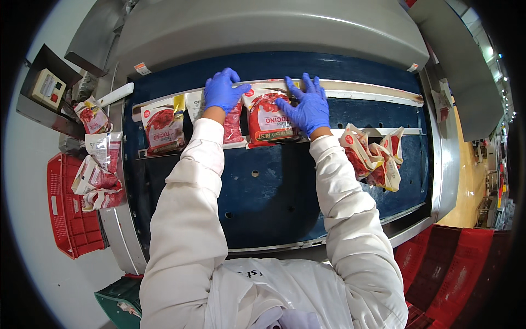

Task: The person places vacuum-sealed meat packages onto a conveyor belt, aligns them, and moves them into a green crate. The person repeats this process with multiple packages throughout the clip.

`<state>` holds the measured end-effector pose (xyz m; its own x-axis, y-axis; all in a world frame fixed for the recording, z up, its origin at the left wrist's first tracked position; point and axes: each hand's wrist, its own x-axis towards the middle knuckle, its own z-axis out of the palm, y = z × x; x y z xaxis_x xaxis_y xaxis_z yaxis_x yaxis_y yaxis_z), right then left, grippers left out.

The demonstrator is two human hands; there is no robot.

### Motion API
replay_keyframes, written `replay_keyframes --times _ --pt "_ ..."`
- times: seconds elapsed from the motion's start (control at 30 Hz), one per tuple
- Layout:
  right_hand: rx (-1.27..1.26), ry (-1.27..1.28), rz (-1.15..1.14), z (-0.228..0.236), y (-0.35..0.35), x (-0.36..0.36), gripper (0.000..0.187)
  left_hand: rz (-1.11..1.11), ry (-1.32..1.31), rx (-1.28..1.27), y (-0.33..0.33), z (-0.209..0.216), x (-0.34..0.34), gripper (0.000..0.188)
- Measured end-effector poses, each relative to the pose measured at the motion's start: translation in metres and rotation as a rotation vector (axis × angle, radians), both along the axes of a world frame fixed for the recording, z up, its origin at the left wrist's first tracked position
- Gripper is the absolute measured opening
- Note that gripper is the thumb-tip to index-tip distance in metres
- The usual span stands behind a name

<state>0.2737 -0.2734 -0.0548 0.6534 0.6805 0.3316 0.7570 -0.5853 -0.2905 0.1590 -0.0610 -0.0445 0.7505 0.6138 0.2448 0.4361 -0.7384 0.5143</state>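
My left hand, in a blue glove, rests on the upper end of a red and white food pouch, its thumb stretched toward the right. To the right lies a second pouch with a meat picture, front side up. My right hand, also blue-gloved, spreads its fingers over that pouch's right edge. Its palm hides part of the pouch. Farther left, another meat pouch lies flat between the metal bars, apart from both hands.
A pale bar crosses the dark blue machine bed, below a grey metal hood. Several crumpled pouches lie at the right. More pouches sit on the left ledge, beside a red crate. Red crates stand lower right.
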Motion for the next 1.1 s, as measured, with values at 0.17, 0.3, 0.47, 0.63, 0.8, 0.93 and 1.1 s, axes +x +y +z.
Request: replay_keyframes --times 0.17,0.3,0.47,0.63,0.8,0.93,1.1 --pt "-0.205 -0.227 -0.139 -0.025 -0.081 -0.014 0.058 0.049 -0.221 -0.234 0.003 0.002 -0.006 0.051" --pt "-0.291 -0.295 0.022 -0.013 -0.133 0.009 0.047 -0.014 -0.572 -0.12 -0.04 0.006 -0.025 0.042" --pt "-0.203 -0.313 0.167 -0.011 -0.19 0.06 0.048 -0.333 -0.486 -0.184 -0.137 0.029 -0.063 0.03" --pt "-0.13 -0.307 0.32 -0.02 -0.228 0.098 0.047 -0.386 -0.436 -0.206 -0.19 0.033 -0.077 0.024" --pt "-0.079 -0.395 0.323 -0.009 -0.253 0.125 0.033 -0.41 -0.321 -0.277 -0.264 0.03 -0.063 0.028" --pt "0.081 -0.348 0.018 0.034 -0.277 0.061 0.032 -0.409 -0.17 -0.338 -0.333 -0.018 -0.057 0.041" --pt "-0.006 -0.216 -0.338 0.052 -0.359 0.055 0.044 -0.287 -0.094 -0.448 -0.408 -0.044 -0.063 0.043"
